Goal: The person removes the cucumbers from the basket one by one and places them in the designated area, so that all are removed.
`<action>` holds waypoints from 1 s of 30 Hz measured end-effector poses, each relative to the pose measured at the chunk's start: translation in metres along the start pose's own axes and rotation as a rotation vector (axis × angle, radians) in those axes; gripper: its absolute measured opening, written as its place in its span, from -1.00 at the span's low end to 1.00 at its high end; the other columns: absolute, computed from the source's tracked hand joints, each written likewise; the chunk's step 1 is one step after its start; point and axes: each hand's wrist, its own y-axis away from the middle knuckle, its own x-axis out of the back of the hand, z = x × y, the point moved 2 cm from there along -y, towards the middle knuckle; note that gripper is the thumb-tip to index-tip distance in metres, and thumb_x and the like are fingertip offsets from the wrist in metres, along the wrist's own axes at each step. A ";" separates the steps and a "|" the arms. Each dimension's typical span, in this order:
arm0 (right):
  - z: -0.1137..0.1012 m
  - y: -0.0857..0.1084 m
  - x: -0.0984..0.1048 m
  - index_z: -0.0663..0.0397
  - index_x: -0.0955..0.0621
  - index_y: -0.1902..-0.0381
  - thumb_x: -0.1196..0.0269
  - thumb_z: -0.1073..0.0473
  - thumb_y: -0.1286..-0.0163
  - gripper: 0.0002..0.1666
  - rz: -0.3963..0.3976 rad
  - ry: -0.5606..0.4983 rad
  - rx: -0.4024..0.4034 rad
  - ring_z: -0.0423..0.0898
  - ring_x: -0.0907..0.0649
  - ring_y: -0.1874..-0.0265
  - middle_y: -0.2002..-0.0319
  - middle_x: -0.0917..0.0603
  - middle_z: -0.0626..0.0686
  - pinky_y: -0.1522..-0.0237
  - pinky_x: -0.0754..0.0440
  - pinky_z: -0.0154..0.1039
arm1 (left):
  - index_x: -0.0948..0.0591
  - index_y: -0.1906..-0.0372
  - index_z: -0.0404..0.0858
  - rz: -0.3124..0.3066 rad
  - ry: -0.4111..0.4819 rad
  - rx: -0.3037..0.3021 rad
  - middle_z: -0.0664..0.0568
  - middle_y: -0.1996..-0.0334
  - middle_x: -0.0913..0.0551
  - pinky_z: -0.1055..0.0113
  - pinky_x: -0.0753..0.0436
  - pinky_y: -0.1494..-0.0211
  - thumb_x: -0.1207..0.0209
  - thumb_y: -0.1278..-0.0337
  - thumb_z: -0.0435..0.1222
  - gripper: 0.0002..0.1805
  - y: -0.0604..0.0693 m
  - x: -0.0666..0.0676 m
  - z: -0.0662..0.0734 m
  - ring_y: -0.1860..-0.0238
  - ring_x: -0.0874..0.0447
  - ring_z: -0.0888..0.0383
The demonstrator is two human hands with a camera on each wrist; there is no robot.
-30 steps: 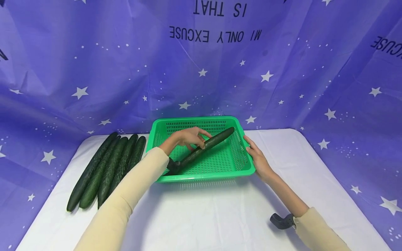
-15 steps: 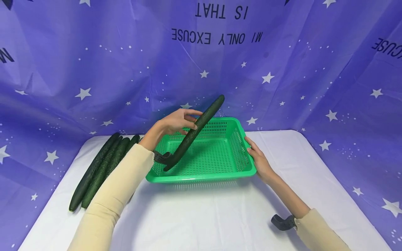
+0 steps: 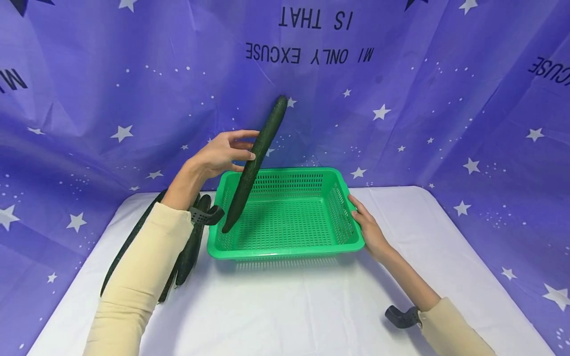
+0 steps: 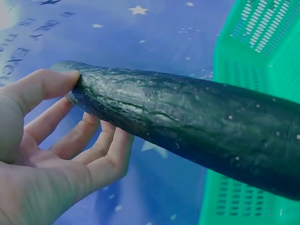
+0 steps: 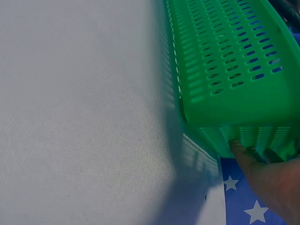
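My left hand [image 3: 222, 153] pinches a long dark green cucumber [image 3: 260, 148] between thumb and fingers. Held at a steep tilt, the cucumber has its lower end above the left part of a green plastic basket [image 3: 285, 253]. In the left wrist view, the thumb presses the top of the cucumber [image 4: 187, 117] and the fingers sit beneath it. My right hand [image 3: 371, 232] holds the right side of the basket at its rim. The right wrist view has that hand [image 5: 276, 183] against the basket's perforated outer wall [image 5: 225, 51]. No cucumber shows on the basket floor.
Several more cucumbers [image 3: 190, 252] lie at the left of the white-covered table [image 3: 285, 306], partly hidden by my left forearm. A purple cloth with stars [image 3: 401, 99] hangs behind and at the sides. Dark curved wrist mounts [image 3: 209, 216] stick out near both cuffs.
My left hand has lifted the cucumber up from inside the basket and moved left, and the cucumber now stands steeper. My right hand has stayed on the basket.
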 end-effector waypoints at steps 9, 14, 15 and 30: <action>0.000 0.001 0.000 -0.11 0.10 -0.64 0.27 0.07 -0.69 -0.35 -0.004 -0.008 0.008 -0.08 -0.60 0.06 -0.47 -0.10 0.32 0.10 -0.65 -0.28 | -0.19 -0.57 -0.13 0.086 -0.057 0.018 -0.24 -0.45 -0.25 -0.17 -0.47 -0.24 -0.13 -0.37 -0.51 -0.25 0.039 0.033 0.003 -0.36 -0.34 -0.15; 0.000 0.001 0.001 -0.14 0.09 -0.64 0.27 0.08 -0.70 -0.35 0.001 -0.005 -0.002 -0.06 -0.59 0.04 -0.48 -0.11 0.27 0.09 -0.65 -0.27 | -0.14 -0.58 -0.15 0.113 -0.105 0.033 -0.25 -0.46 -0.23 -0.13 -0.49 -0.23 -0.14 -0.38 -0.46 -0.24 0.062 0.053 -0.004 -0.34 -0.38 -0.09; 0.000 0.001 0.001 -0.13 0.10 -0.64 0.27 0.07 -0.70 -0.35 0.000 -0.002 -0.001 -0.06 -0.60 0.04 -0.47 -0.12 0.28 0.10 -0.65 -0.27 | -0.14 -0.59 -0.15 0.118 -0.113 0.036 -0.26 -0.45 -0.24 -0.11 -0.51 -0.21 -0.14 -0.38 -0.45 -0.24 0.066 0.058 -0.006 -0.31 -0.43 -0.05; -0.002 -0.001 -0.004 -0.13 0.10 -0.64 0.25 0.07 -0.70 -0.35 0.010 -0.003 -0.009 -0.10 -0.61 0.07 -0.46 -0.13 0.30 0.09 -0.65 -0.26 | 0.07 -0.62 -0.22 0.169 -0.226 0.178 -0.43 -0.51 0.09 0.24 -0.67 0.02 -0.18 -0.42 -0.32 -0.12 0.132 0.134 -0.057 0.09 -0.64 0.41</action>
